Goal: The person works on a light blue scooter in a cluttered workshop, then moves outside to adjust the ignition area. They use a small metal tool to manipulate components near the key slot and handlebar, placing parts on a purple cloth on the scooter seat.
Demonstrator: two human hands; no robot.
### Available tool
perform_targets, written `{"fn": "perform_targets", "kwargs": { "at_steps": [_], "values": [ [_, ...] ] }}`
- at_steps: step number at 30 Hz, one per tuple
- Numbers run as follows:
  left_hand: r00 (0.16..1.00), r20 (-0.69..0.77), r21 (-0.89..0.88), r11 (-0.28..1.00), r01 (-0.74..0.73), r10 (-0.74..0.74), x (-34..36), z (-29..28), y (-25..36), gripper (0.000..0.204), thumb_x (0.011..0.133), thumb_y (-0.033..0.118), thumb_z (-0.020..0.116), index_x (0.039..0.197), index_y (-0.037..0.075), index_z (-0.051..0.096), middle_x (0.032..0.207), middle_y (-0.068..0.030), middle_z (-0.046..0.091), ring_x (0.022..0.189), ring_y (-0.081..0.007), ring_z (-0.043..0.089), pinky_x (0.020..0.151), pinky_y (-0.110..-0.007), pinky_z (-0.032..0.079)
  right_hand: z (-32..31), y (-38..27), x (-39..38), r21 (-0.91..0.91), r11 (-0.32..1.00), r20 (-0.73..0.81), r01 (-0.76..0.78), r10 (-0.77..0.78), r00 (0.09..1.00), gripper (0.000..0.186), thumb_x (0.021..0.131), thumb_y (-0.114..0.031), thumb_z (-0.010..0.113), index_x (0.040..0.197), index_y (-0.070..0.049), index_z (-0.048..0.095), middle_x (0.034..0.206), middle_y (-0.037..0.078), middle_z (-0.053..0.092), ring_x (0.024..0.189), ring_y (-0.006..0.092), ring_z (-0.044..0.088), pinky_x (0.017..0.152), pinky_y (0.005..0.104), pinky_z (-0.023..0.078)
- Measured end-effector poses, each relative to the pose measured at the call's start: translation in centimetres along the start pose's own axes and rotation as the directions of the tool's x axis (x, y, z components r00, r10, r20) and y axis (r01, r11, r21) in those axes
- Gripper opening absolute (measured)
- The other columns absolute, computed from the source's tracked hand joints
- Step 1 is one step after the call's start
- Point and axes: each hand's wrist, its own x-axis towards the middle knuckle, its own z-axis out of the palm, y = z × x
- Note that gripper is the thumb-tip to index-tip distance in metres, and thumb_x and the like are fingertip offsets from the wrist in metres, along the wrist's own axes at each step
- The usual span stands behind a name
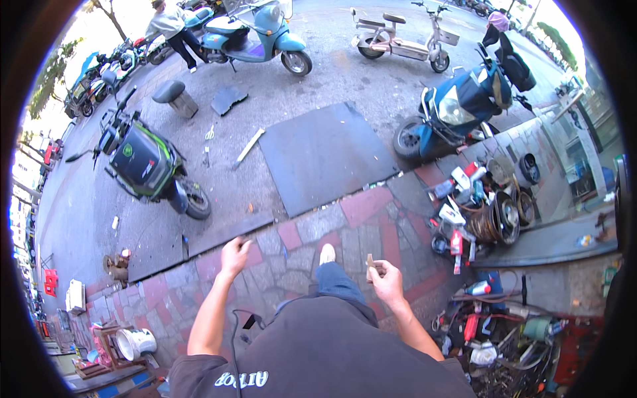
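My left hand [235, 257] is raised over the paving to the left of my body, its fingers curled together. A small dark spot shows at its fingertips, too small to name. In front of my right side, my right hand [387, 280] pinches a small flat tan piece [369, 264] between thumb and fingers. The piece points up and away from me, and its lower part is covered by the fingers. Between the hands, one white shoe [327, 253] stands forward on the stone paving [318, 225].
A dark mat [328, 156] lies ahead. A black-green scooter [149, 166] stands left, a blue scooter [458, 109] right. Wheel parts and bottles [494, 209] crowd the right. Tools and hoses [504, 331] are heaped nearer. A white bucket [136, 343] sits lower left. A person [174, 30] walks far left.
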Motion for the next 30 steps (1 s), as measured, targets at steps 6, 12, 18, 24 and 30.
{"fn": "perform_targets", "kwargs": {
  "at_steps": [6,12,18,24,30],
  "values": [
    [0.665,0.327,0.505,0.719,0.478,-0.672,1.4,-0.4,-17.9,0.060,0.099,0.048,0.069,0.080,-0.009,0.072,0.067,-0.0197,0.071,0.054,-0.0302,0.070,0.055,-0.046,0.057,-4.4,-14.4,21.2,-0.510,0.690,0.292,0.513,-0.422,0.858,0.016,0.094,-0.016,0.069,0.107,-0.005,0.070,0.093,0.018,0.073,0.088,0.0379,0.072,0.079,0.0460,0.057],
    [0.153,0.326,-0.018,0.156,0.988,-0.933,11.3,2.7,-17.3,0.035,0.100,0.026,0.073,0.081,-0.004,0.068,0.064,-0.0143,0.062,0.043,-0.0285,0.055,0.041,-0.047,0.049,-5.2,-22.6,45.6,-0.676,0.536,0.417,0.505,-0.285,0.863,0.017,0.096,-0.015,0.065,0.110,-0.006,0.070,0.099,0.019,0.074,0.097,0.0388,0.072,0.086,0.0485,0.056],
    [0.746,0.389,0.169,0.838,0.519,-0.541,51.6,9.3,-14.2,0.051,0.103,0.034,0.065,0.071,-0.006,0.068,0.067,-0.0190,0.069,0.065,-0.0310,0.071,0.058,-0.050,0.056,-3.8,-19.2,72.4,-0.408,0.908,-0.061,-0.101,0.084,0.995,0.029,0.100,-0.031,0.068,0.105,-0.003,0.075,0.084,0.013,0.077,0.080,0.0239,0.076,0.075,0.0384,0.057],
    [0.946,0.250,-0.362,0.886,0.290,-0.207,92.8,9.8,11.1,0.029,0.101,0.024,0.071,0.093,-0.004,0.067,0.076,-0.0044,0.066,0.064,-0.0090,0.059,0.062,-0.028,0.051,-5.9,-8.7,83.0,-0.866,0.450,0.104,-0.217,0.587,0.803,0.073,0.096,-0.067,0.057,0.076,0.001,0.077,0.077,0.021,0.075,0.072,0.0297,0.077,0.071,0.0391,0.062],
    [0.968,0.167,-0.386,0.916,-0.110,0.187,118.9,12.5,32.2,0.015,0.102,0.014,0.069,0.109,0.002,0.072,0.081,0.0008,0.067,0.074,-0.0059,0.058,0.068,-0.025,0.050,-8.3,-6.2,96.2,-0.812,0.437,0.166,-0.388,0.809,0.564,0.025,0.089,-0.027,0.067,0.101,-0.010,0.081,0.108,0.013,0.079,0.101,0.0268,0.076,0.089,0.0412,0.058]
  ]
}}
